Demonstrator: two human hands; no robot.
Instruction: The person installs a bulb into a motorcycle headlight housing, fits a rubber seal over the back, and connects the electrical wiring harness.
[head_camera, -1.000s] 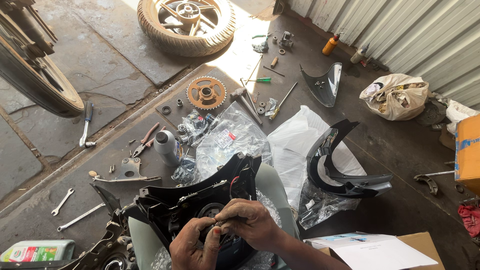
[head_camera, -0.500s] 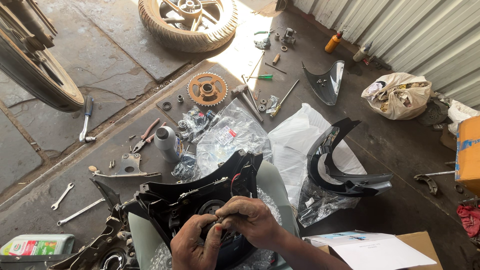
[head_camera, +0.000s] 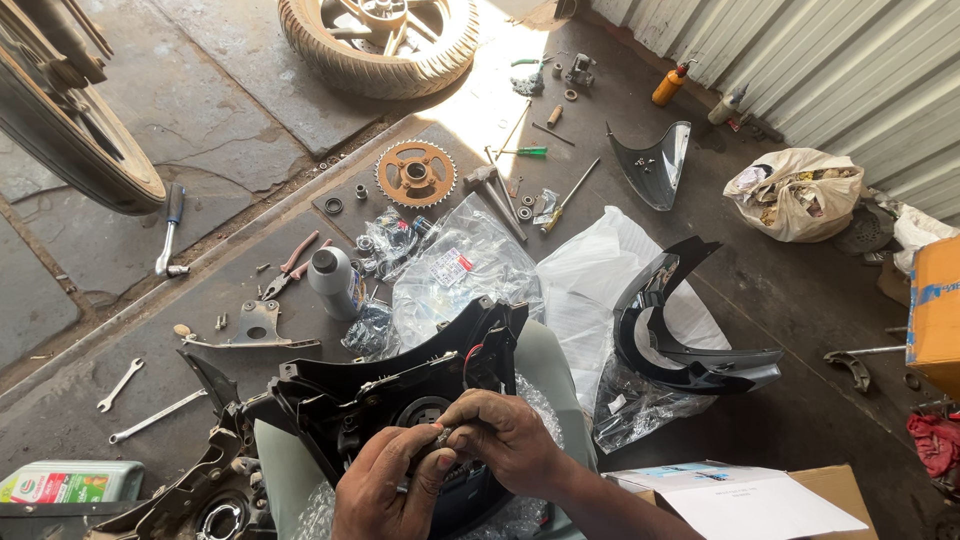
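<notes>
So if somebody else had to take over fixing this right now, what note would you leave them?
Left hand: steadies the black plastic headlight housing from below, fingers by a small metal fitting.
Right hand: pinches that same fitting from above.
Housing rests on the lap, back side up, wires showing.
Curved black plastic cowl lies on clear plastic bags at right; orange sprocket, red-handled pliers and silver spanners lie on the concrete floor.
Done: housing unwrapped.
Left: fitting not visibly seated; cowl untouched.
</notes>
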